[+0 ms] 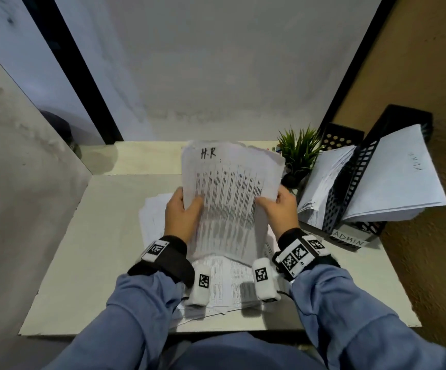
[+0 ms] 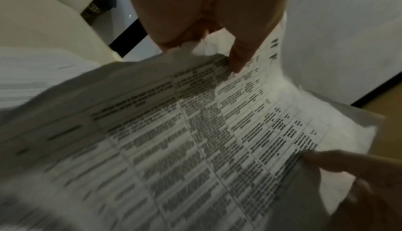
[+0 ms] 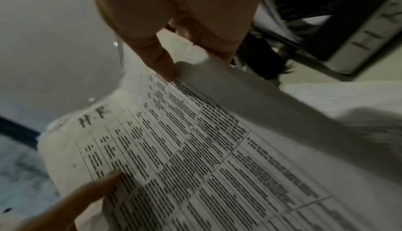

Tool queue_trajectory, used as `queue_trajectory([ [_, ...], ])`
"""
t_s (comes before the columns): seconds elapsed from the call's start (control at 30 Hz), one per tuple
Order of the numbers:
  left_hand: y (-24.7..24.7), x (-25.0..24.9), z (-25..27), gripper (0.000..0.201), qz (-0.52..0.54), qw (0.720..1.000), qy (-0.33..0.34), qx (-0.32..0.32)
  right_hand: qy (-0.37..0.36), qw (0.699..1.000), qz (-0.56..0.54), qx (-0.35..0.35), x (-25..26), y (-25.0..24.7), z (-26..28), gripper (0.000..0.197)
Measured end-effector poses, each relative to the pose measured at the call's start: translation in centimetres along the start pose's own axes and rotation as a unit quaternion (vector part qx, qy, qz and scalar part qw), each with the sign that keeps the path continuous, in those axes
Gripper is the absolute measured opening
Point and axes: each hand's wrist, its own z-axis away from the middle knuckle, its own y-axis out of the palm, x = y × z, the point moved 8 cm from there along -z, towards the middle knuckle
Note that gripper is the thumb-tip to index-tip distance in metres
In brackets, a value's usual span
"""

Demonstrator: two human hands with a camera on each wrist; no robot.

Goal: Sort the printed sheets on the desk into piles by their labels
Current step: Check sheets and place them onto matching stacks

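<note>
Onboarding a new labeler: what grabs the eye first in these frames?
First, the sheaf marked "H.R" at its top, raised mid-desk and gripped at its sides by the left hand and right hand. Next, the black trays at the right, stuffed with paper, one labelled "ADMIN". Loose sheets lie on the desk under the wrists, and a small plant stands behind the sheaf.
</note>
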Motion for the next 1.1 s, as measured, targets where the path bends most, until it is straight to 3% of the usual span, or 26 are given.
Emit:
queue_trajectory([
  [0.07,-0.5,-1.3,-0.1,0.009,-0.024,0.999,0.044,-0.016,-0.019,1.000,0.000,0.003,1.3,0.3,0.2,0.020],
  [0.13,-0.5,-0.9,0.4,0.014,-0.043,0.998,0.037,-0.016,-0.024,0.999,0.024,0.008,1.1,0.7,0.7,0.018],
  [0.23,-0.2,3.3,1.4,0.024,-0.067,0.997,-0.038,0.012,0.037,0.996,0.074,0.035,-3.1,1.5,1.4,0.009],
  [0.3,0.2,5.7,2.8,0.024,-0.064,0.992,-0.106,0.037,0.088,0.990,0.093,0.051,-6.0,1.9,2.2,0.013],
  [0.4,0.1,5.8,4.0,0.030,-0.025,0.988,-0.153,0.023,0.096,0.990,0.091,0.046,-6.6,1.8,2.2,0.015],
  [0.53,-0.3,1.2,1.7,0.046,-0.022,0.996,-0.091,-0.001,0.021,0.996,0.083,0.001,-1.9,-0.2,0.3,0.014],
  [0.57,-0.2,-0.1,0.8,0.038,-0.034,0.997,-0.072,0.000,-0.006,0.996,0.085,-0.009,-0.4,-1.0,-0.1,0.013],
  [0.63,0.3,-3.8,-0.6,0.004,-0.055,0.998,-0.010,0.016,-0.064,0.993,0.095,-0.035,2.7,-2.6,-0.9,0.010],
  [0.7,1.4,-7.5,-1.9,0.008,-0.097,0.993,0.060,0.024,-0.118,0.976,0.142,-0.114,5.0,-5.4,-1.9,0.010],
  [0.77,2.7,-10.9,-2.8,0.014,-0.141,0.983,0.118,0.026,-0.131,0.944,0.219,-0.207,5.3,-8.6,-3.8,0.030],
  [0.8,3.5,-12.4,-3.1,0.016,-0.159,0.977,0.140,0.030,-0.102,0.935,0.251,-0.231,4.5,-10.0,-4.9,0.041],
  [0.9,6.4,-15.7,-3.6,0.014,-0.216,0.957,0.185,0.056,0.091,0.934,0.273,-0.213,0.2,-13.2,-7.1,0.062],
  [1.0,9.5,-17.7,-3.7,0.016,-0.267,0.937,0.207,0.089,0.213,0.949,0.174,-0.157,-3.1,-13.8,-6.7,0.050],
  [1.1,12.3,-18.8,-3.6,0.018,-0.307,0.918,0.223,0.112,0.212,0.959,0.140,-0.121,-3.7,-13.8,-6.6,0.025],
])
